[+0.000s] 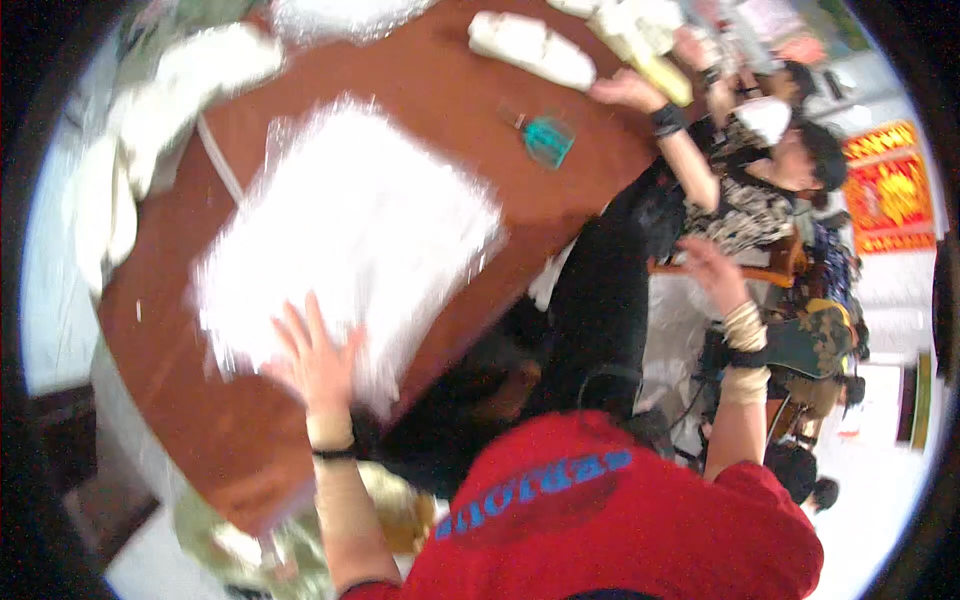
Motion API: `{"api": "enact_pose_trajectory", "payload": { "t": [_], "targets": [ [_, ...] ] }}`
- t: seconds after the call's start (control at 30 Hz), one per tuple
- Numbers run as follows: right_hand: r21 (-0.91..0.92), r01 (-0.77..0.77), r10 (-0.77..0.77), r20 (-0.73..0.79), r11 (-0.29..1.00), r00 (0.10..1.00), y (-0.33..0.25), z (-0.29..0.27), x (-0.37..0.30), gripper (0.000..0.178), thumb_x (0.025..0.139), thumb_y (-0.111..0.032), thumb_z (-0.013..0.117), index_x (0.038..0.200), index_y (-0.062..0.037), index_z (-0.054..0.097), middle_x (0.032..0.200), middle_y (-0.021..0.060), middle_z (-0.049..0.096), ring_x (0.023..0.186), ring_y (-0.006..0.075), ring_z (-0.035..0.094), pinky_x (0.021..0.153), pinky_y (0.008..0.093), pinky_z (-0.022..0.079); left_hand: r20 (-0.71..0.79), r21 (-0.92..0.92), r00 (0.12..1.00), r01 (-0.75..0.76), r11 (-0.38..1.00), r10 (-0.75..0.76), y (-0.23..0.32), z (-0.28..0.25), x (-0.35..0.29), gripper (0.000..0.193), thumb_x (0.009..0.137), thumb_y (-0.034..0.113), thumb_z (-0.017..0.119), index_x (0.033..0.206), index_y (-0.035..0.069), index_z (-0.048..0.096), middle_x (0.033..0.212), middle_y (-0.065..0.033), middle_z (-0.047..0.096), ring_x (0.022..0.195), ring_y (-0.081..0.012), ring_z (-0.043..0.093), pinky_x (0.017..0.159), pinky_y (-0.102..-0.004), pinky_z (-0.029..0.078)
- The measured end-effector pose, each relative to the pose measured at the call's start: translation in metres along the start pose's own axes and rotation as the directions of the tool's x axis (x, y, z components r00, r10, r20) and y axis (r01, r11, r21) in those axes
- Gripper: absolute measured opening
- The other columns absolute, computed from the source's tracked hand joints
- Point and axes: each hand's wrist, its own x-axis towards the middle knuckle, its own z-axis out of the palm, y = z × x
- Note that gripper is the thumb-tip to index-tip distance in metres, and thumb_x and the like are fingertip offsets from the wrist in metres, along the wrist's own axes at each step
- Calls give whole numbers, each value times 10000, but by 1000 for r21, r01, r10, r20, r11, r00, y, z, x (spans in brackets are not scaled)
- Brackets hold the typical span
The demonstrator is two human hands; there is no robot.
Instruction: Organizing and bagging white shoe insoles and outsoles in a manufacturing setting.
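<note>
A stack of shiny clear-white plastic sheets or bags [370, 220] lies flat on the brown table. On its near edge rests my left hand [315, 362], fingers spread, pressing lightly or just touching; I cannot tell which. My right hand [715, 272] is raised off the table's right side, away from the stack. Its fingers are somewhat blurred but look stretched apart, with nothing visible in them. Both wrists have tan wraps and dark bands.
On the brown table [190, 420] lies a small teal object [548, 140], too blurred to name. White bundles [530, 48] sit farther off. Beyond the right edge, a co-worker's hand [630, 92] reaches over the table. White fabric [110, 190] lies along the left, green-white fabric [260, 545] below.
</note>
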Motion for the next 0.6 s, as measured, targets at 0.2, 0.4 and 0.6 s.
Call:
{"api": "enact_pose_trajectory", "payload": {
  "t": [0.2,0.4,0.6],
  "targets": [
    [74,-206,208,-23,976,978,-57,29,-19,335,858,-125,597,1181,-42,567,1166,118,594,1034,232,586,885,331,462,-76,-35,996,-38,999,35,-20,-2,-13,902,733,659,542,1454,200,256,1530,-132,136,1410,-372,36,966,-757,22],
    [-436,-744,782,-131,507,609,24,62,-196,512,799,-259,633,1272,-117,495,1205,161,550,1180,348,475,966,414,406,4,-111,999,-42,993,43,-25,-14,-15,955,714,629,594,1474,217,189,1545,-118,60,1416,-355,-12,985,-739,1],
    [-508,-807,953,130,301,273,107,181,-439,571,876,-418,476,1370,-144,389,1384,186,412,1254,332,423,1003,416,391,74,-173,994,-65,983,79,-27,-18,-7,971,705,608,623,1475,219,177,1547,-116,38,1413,-362,-42,970,-751,-2]
  ]
}}
